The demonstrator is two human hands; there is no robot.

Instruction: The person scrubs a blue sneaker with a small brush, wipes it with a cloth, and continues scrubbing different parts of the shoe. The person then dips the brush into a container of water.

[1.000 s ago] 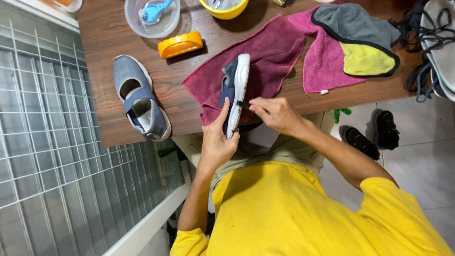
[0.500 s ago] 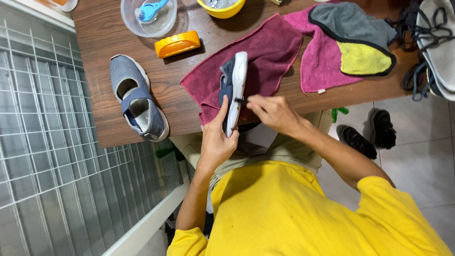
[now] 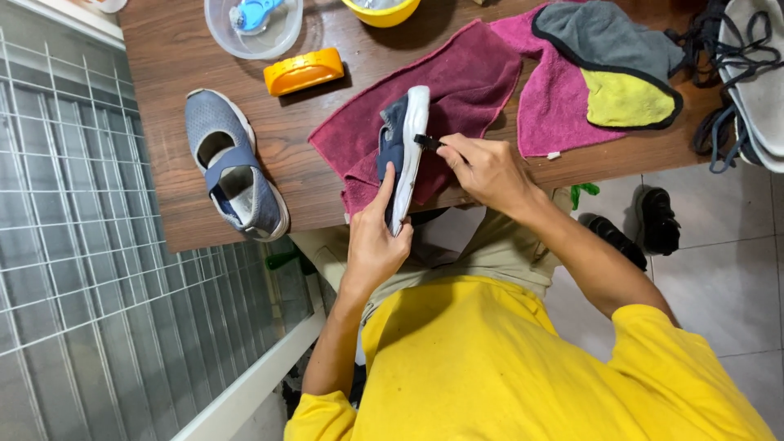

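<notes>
My left hand (image 3: 374, 241) grips a dark blue shoe with a white sole (image 3: 404, 147), held on its side over the table's near edge. My right hand (image 3: 483, 169) holds a small black tool (image 3: 426, 141) whose tip touches the white sole. Under the shoe lies a maroon towel (image 3: 457, 90). A matching grey-blue strap shoe (image 3: 232, 166) rests on the brown wooden table (image 3: 180, 57) to the left.
An orange brush (image 3: 304, 70), a clear bowl (image 3: 253, 24) with a blue item and a yellow bowl (image 3: 381, 8) sit further back. Pink, grey and yellow cloths (image 3: 608, 77) lie right, beside a pale laced shoe (image 3: 755, 73). Black shoes (image 3: 645, 224) stand on the floor; a wire grid (image 3: 73, 245) is left.
My right hand has shifted slightly up along the sole with the black tool. The left hand still holds the shoe in the same place.
</notes>
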